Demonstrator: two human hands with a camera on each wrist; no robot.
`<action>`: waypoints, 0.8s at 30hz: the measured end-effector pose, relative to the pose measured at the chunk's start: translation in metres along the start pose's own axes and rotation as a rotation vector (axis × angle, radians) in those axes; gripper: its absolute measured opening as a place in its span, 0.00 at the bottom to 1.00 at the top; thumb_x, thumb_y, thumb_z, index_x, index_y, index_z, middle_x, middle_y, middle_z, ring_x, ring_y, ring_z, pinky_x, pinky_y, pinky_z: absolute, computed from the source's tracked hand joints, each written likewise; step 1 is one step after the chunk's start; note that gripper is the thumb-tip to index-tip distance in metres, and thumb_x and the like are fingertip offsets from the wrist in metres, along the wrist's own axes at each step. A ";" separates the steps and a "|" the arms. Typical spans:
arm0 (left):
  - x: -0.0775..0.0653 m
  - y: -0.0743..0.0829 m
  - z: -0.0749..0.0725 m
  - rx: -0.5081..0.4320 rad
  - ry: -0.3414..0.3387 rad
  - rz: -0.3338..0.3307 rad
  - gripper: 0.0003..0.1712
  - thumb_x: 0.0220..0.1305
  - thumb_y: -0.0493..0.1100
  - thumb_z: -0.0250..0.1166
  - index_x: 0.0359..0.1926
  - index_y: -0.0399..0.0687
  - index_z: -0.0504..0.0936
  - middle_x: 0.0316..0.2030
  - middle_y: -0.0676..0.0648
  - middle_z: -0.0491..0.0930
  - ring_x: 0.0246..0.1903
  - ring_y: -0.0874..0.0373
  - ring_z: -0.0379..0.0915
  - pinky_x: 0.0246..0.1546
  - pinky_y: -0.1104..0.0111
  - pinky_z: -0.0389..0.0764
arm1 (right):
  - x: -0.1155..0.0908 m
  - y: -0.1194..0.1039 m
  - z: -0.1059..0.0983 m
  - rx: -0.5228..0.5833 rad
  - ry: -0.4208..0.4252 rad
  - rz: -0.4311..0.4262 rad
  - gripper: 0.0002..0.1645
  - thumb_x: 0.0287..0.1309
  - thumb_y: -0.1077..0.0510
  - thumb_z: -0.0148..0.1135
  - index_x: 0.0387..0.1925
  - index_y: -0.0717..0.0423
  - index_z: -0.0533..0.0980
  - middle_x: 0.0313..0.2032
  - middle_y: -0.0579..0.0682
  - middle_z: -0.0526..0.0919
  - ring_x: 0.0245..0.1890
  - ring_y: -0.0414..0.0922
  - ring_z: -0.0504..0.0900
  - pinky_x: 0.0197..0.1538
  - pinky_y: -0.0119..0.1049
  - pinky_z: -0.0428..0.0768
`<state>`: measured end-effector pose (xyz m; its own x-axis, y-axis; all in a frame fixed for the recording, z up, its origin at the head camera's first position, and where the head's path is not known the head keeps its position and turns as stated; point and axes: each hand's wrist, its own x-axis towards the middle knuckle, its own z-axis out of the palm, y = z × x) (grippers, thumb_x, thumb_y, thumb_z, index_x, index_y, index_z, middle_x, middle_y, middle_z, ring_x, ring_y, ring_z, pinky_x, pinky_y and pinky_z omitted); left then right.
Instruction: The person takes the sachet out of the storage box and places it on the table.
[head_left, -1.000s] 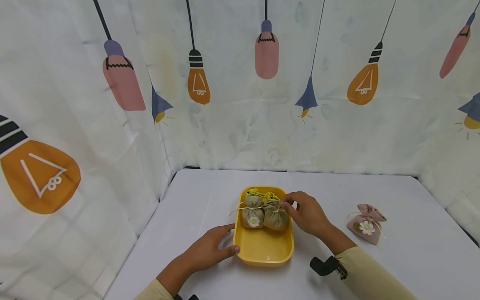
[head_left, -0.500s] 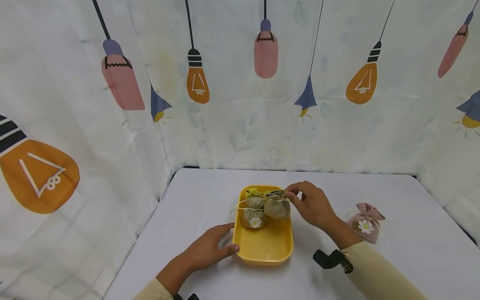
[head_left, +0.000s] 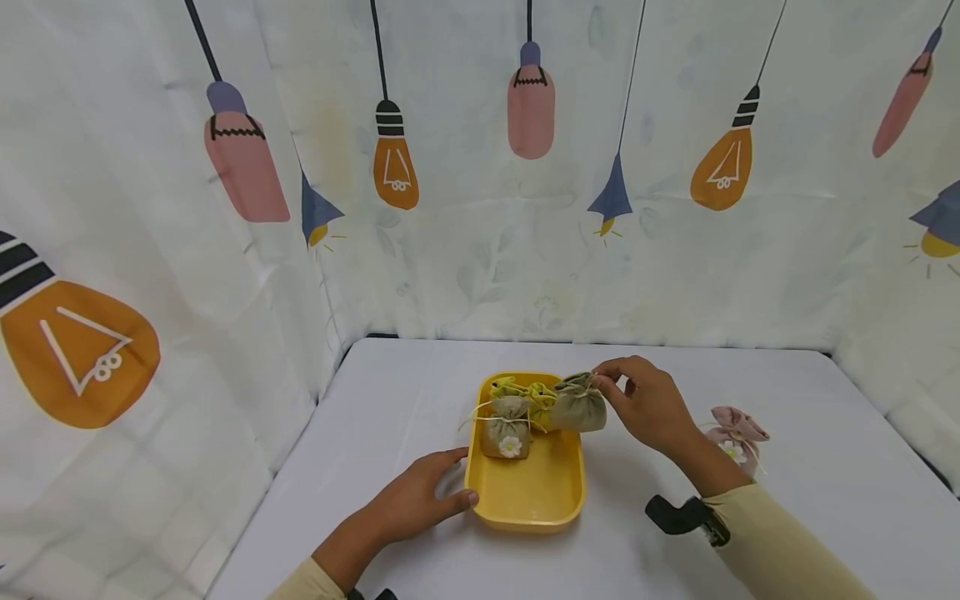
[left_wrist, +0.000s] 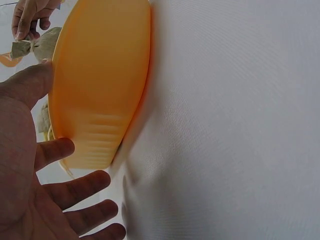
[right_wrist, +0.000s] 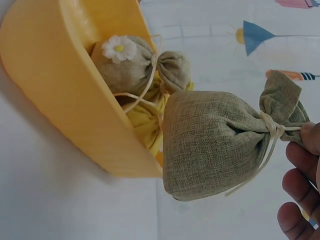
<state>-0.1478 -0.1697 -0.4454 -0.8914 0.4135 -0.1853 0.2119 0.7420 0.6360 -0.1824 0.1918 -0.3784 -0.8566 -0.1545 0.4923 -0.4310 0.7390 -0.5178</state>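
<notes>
My right hand [head_left: 651, 410] pinches a grey-green drawstring pouch [head_left: 579, 408] by its gathered neck, over the right rim of the yellow tray [head_left: 528, 496]. The pouch [right_wrist: 215, 145] hangs plump and tied with a pale cord in the right wrist view. Inside the tray's far half lies another grey-green pouch [head_left: 508, 435] with a white flower, beside yellow pouches [head_left: 542, 402] that it partly hides. With fingers spread, my left hand [head_left: 412, 500] touches the tray's left side. Its thumb and index finger meet the tray's rim and wall [left_wrist: 100, 65] in the left wrist view.
A pink drawstring pouch [head_left: 737, 429] with a white flower lies on the white table [head_left: 420, 392] to the right, partly covered by my right forearm. Behind the table hangs a white curtain [head_left: 480, 258] printed with lamps.
My right hand has lifted the plain grey-green pouch from its place in the tray and carried it right. More of the yellow pouches shows. The left hand and tray have stayed put.
</notes>
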 end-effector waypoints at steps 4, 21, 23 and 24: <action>0.001 -0.001 0.000 0.003 -0.001 0.004 0.47 0.65 0.70 0.65 0.76 0.53 0.66 0.72 0.45 0.67 0.72 0.41 0.60 0.67 0.38 0.64 | -0.002 0.006 -0.006 -0.003 0.018 -0.002 0.06 0.67 0.58 0.69 0.45 0.52 0.83 0.37 0.46 0.82 0.27 0.44 0.70 0.26 0.35 0.72; 0.001 0.000 0.000 0.007 -0.012 -0.010 0.48 0.64 0.71 0.65 0.77 0.53 0.65 0.72 0.45 0.67 0.72 0.41 0.59 0.68 0.39 0.64 | -0.010 0.032 -0.027 -0.037 0.081 0.064 0.06 0.69 0.56 0.67 0.44 0.53 0.84 0.36 0.48 0.82 0.22 0.41 0.68 0.17 0.34 0.68; 0.001 0.000 0.000 0.010 -0.013 -0.010 0.48 0.64 0.71 0.65 0.77 0.53 0.65 0.72 0.45 0.67 0.72 0.41 0.59 0.68 0.39 0.64 | -0.011 0.035 -0.029 -0.024 0.067 0.090 0.08 0.70 0.54 0.66 0.45 0.53 0.83 0.38 0.49 0.81 0.22 0.42 0.69 0.17 0.34 0.68; 0.001 0.000 -0.001 0.011 -0.013 -0.011 0.48 0.64 0.71 0.65 0.77 0.53 0.65 0.72 0.45 0.67 0.72 0.41 0.59 0.68 0.39 0.64 | -0.012 0.037 -0.030 -0.021 0.060 0.103 0.09 0.71 0.53 0.65 0.45 0.53 0.83 0.38 0.49 0.81 0.22 0.42 0.69 0.17 0.34 0.68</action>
<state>-0.1489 -0.1693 -0.4449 -0.8884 0.4122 -0.2020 0.2069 0.7523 0.6255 -0.1792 0.2402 -0.3825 -0.8774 -0.0382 0.4782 -0.3347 0.7630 -0.5531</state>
